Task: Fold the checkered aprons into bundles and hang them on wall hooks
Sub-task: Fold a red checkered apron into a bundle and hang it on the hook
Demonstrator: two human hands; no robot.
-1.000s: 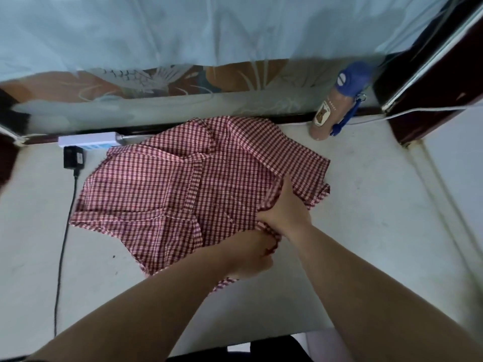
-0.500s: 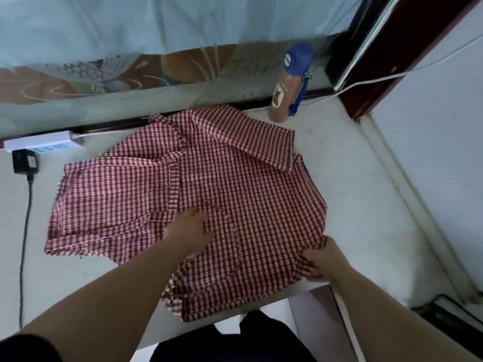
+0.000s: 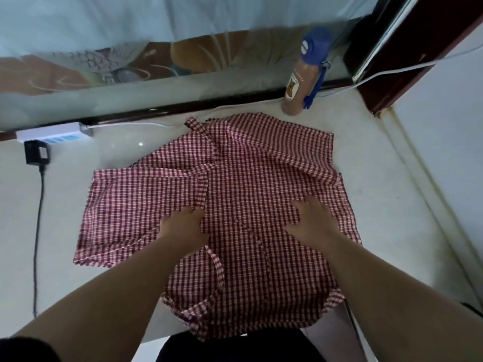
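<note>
A red and white checkered apron [image 3: 251, 178] lies spread over the pale table top [image 3: 65, 205], its near hem hanging over the front edge. A folded flap with a strap lies across its left half. My left hand [image 3: 183, 223] rests flat on the cloth beside that flap's seam, fingers straight. My right hand [image 3: 312, 218] presses flat on the right half of the apron, fingers spread. Neither hand grips the fabric.
A brown bottle with a blue cap and strap [image 3: 303, 82] stands at the back right. A white power strip [image 3: 52, 133] and a black adapter [image 3: 36, 152] with its cable lie at the back left. A dark door frame [image 3: 407, 53] and white wall bound the right.
My right hand has left the apron's right edge and now lies flat on the cloth. The left hand has stayed on the middle seam. The apron lies more spread out than a second ago.
</note>
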